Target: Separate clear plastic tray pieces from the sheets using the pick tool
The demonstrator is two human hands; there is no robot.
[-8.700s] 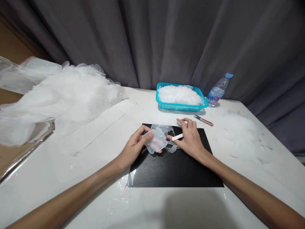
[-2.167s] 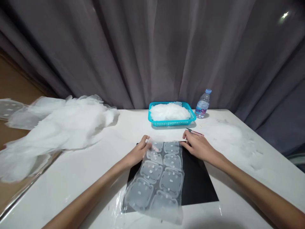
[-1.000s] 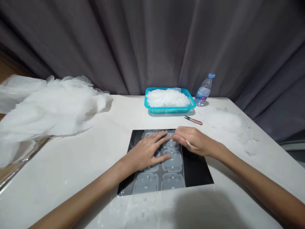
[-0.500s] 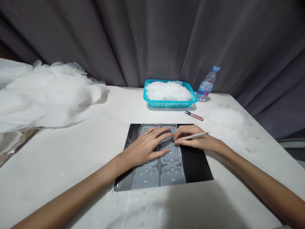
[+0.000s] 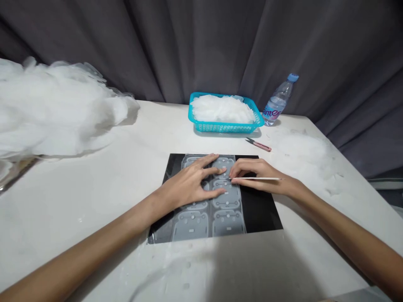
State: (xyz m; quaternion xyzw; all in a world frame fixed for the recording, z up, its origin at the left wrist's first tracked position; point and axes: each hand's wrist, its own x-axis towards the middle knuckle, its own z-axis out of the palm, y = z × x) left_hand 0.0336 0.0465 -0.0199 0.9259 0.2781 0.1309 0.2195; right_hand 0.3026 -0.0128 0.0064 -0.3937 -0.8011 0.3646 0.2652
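My left hand (image 5: 197, 180) lies with spread fingers on a translucent plastic sheet (image 5: 192, 226) of moulded, rounded panels, several in two columns. Beneath that sheet is a black board (image 5: 261, 209). My right hand (image 5: 260, 174) pinches a slim white pen-like tool (image 5: 261, 178), held almost level, its rear end pointing right. The tool's front end is at the right column of panels, close to my left fingertips; its tip is too small to make out.
Behind the board stands a turquoise basket (image 5: 225, 128) of thin white pieces, beside a water bottle (image 5: 278, 102). Pink-handled thread snips (image 5: 258, 144) lie in front of them. A big white heap (image 5: 56, 109) fills the left; more white pieces (image 5: 304, 153) lie right.
The view has tilted so that everything sits slightly higher. My left fingers have shifted and bent a little on the sheet. The pen-like tool has swung to a more level angle in my right hand.
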